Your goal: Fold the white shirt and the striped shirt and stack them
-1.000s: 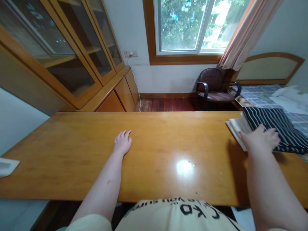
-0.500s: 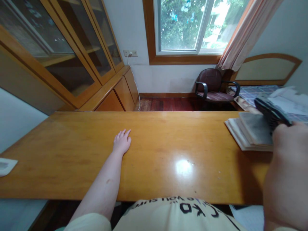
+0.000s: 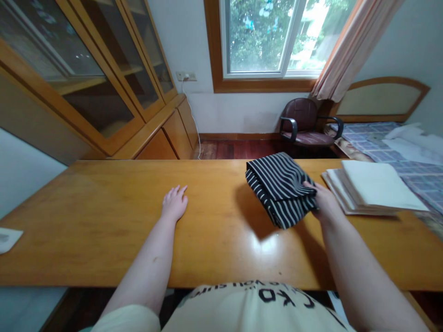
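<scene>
A folded black-and-white striped cloth, perhaps a garment, hangs tilted a little above the wooden table, its shadow falling on the tabletop. My right hand grips its right edge, thumb on top and the other fingers mostly hidden beneath. Left of the cloth and apart from it, my left hand lies palm down on the table with its fingers spread, holding nothing.
At the table's right end lies a stack of white sheets or flat packets. A white item lies at the left edge. Beyond the table stand an office chair, a bed and a glass-doored cabinet.
My right hand has brought the dark striped cloth leftward from over the white stack to the right-centre of the table. The left hand has stayed in place.
</scene>
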